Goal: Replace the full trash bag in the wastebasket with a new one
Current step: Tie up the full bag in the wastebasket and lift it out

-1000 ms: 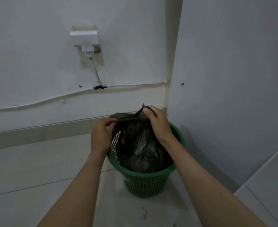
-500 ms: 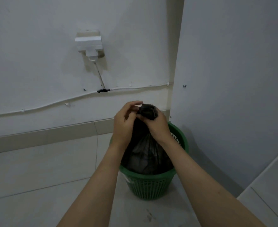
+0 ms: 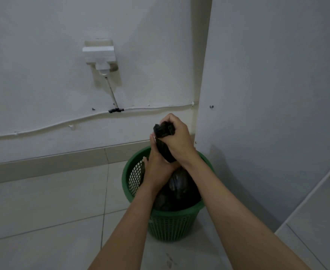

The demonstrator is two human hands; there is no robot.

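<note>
text: we read none | labels, brands: we find none | numbers, signs: none legible on any surface we see

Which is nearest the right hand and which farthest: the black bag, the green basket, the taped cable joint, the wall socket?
Measured from the right hand in the head view:
1. Black bag: its gathered neck is inside the fist.
2. Green basket: directly below, on the floor.
3. Taped cable joint: up and left on the wall.
4. Wall socket: higher still, upper left.
</note>
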